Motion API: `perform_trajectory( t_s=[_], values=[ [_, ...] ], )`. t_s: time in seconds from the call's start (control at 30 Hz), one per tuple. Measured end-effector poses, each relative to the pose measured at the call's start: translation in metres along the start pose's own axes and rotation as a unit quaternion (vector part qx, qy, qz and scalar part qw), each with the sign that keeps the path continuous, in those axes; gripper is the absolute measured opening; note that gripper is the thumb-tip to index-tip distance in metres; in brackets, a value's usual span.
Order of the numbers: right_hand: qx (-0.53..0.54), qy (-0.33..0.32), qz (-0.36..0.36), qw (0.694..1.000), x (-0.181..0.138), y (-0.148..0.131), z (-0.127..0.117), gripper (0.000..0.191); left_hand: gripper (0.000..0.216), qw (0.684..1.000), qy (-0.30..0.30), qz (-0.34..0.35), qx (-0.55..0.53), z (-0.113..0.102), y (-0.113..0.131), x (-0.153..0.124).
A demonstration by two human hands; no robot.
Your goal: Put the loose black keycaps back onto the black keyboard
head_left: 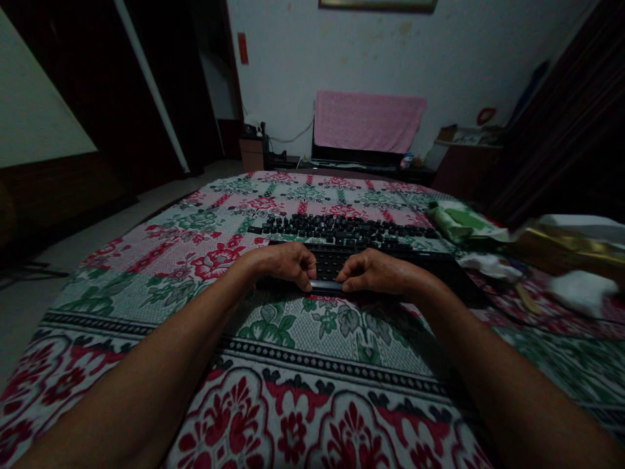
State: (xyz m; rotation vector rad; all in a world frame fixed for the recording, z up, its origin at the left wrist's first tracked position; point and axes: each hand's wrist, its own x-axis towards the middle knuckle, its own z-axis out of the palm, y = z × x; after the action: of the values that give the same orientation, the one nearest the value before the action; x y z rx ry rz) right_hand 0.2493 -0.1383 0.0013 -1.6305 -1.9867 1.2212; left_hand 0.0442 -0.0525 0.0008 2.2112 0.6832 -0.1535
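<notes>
Centrally, the black keyboard (329, 264), its key sockets exposed, lies on a floral cloth (273, 329), with loose keycaps (336, 228) heaped just beyond it. Left hand (293, 266) and right hand (370, 271) meet opposite ends of a grey strip (326, 285) at the near edge, fingers curled; whether they clamp it cannot be told.

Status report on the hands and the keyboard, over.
Left hand, right hand: at near edge of keyboard. Keyboard: uncapped between hands. Loose keycaps: beyond it, not blocking.
</notes>
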Motion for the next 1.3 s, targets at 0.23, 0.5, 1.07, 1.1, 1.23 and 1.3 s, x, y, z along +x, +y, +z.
perform_trajectory(
  t_s=[0.23,0.5,1.07,1.1,1.23,1.3],
  values=[
    [0.000,0.006,0.025,1.000,0.002,-0.001,0.002,0.026,0.024,1.000,0.007,-0.008,0.021,0.000,0.005,-0.002],
    [-0.025,0.012,0.004,1.000,0.006,0.002,0.002,0.022,0.030,1.000,0.015,-0.016,-0.001,0.000,0.000,0.000],
    [-0.073,0.026,-0.005,0.997,0.005,0.000,0.004,0.023,0.022,0.997,0.015,-0.015,0.079,-0.002,0.005,-0.001],
    [-0.081,0.030,0.002,0.996,0.004,-0.001,0.005,0.022,0.021,0.995,0.021,-0.019,0.093,-0.002,0.006,-0.001],
    [-0.074,0.030,-0.027,0.996,0.001,-0.002,0.004,0.023,0.022,0.998,0.011,-0.002,0.055,-0.005,0.006,-0.006],
    [-0.054,0.032,-0.059,0.996,-0.001,0.000,-0.001,0.025,0.023,1.000,0.026,0.011,0.005,-0.009,0.003,-0.009]
  ],
)
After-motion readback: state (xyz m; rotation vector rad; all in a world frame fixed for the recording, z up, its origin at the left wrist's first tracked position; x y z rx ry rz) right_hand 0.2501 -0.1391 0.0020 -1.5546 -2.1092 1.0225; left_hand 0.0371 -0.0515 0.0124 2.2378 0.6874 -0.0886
